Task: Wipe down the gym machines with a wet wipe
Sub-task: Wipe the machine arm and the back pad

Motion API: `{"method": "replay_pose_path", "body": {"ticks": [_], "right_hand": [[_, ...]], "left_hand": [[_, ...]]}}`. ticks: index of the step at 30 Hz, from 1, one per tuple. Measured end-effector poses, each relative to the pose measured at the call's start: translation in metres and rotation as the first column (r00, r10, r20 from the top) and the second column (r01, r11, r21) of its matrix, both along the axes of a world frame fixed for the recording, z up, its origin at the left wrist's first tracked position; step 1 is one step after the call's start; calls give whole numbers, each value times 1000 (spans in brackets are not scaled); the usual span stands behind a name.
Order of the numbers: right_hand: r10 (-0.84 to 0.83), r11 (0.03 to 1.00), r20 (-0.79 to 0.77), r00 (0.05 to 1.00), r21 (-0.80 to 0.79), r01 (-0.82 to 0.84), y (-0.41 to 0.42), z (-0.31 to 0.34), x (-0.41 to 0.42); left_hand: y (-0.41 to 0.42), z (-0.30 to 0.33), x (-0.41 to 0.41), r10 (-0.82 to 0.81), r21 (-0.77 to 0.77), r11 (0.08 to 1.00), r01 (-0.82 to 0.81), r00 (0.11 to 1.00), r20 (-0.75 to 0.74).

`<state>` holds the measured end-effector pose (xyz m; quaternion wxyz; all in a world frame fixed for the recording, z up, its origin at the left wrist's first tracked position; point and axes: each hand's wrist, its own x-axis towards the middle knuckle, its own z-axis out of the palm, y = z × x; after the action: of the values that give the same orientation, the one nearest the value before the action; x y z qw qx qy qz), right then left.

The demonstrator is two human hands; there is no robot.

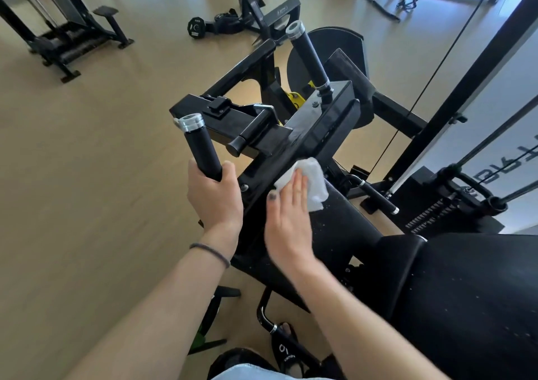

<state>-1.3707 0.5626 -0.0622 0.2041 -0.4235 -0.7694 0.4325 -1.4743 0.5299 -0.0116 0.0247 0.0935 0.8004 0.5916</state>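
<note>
Wipe (305,181) lies flat under right hand (286,219)

A single wide-angle head view looks forward and steeply down from the person's head, close over both forearms and the black machine (314,129). Farther off, the wooden floor (87,161) and other equipment fill the upper frame, edges bowed.

This is a gym. Black weight machines (70,30) stand on a pale wooden floor (102,176), and a dumbbell (195,28) lies beside another frame (262,10)
</note>
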Motion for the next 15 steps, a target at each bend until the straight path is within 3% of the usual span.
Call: {"method": "replay_pose_path", "body": {"ticks": [5,11,15], "right_hand": [[-64,990,-30,998,-132,59,53,15,-7],[107,994,-2,994,40,-107,-59,-2,15],[44,999,2,999,21,-44,-8,-6,8]], "left_hand": [[0,-1,-1,-4,-6,1000,4,1000,-11],[0,-1,0,1,15,1000,-1,1000,-16],[-1,1,0,-19,29,999,19,1000,7]]}}
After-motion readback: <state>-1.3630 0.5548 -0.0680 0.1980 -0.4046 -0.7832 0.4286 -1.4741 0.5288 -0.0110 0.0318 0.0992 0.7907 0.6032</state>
